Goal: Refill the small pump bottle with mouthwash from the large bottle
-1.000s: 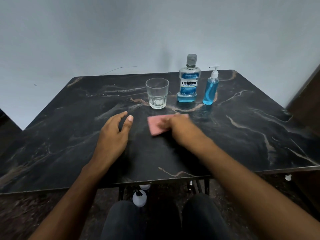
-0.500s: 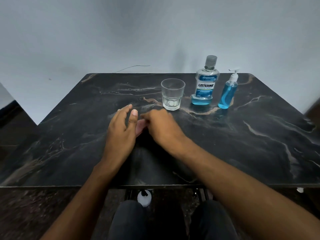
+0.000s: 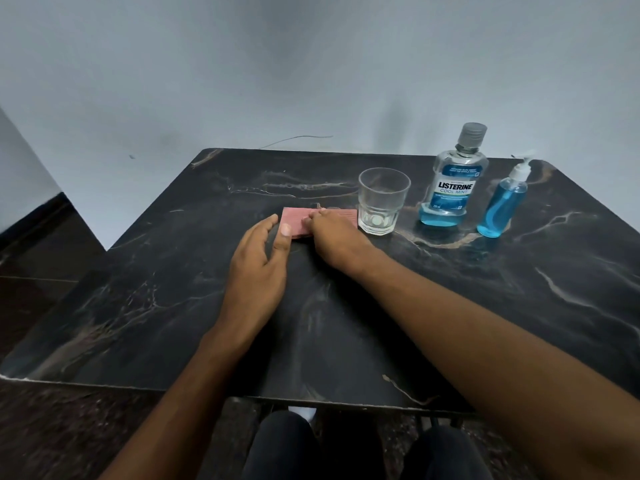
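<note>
The right hand [image 3: 334, 237] presses down on a pink cloth [image 3: 298, 221] with bent fingers, grasping it against the dark marbled surface [image 3: 173, 289] near the middle. The left hand [image 3: 258, 268] rests flat just beside the cloth, its grip released, thumb by the cloth's near edge. A glass [image 3: 381, 202] stands just right of the cloth. Toward the far right corner stand the large bottle [image 3: 453, 181], capped, and the small pump bottle [image 3: 502, 206] beside it, both upright.
</note>
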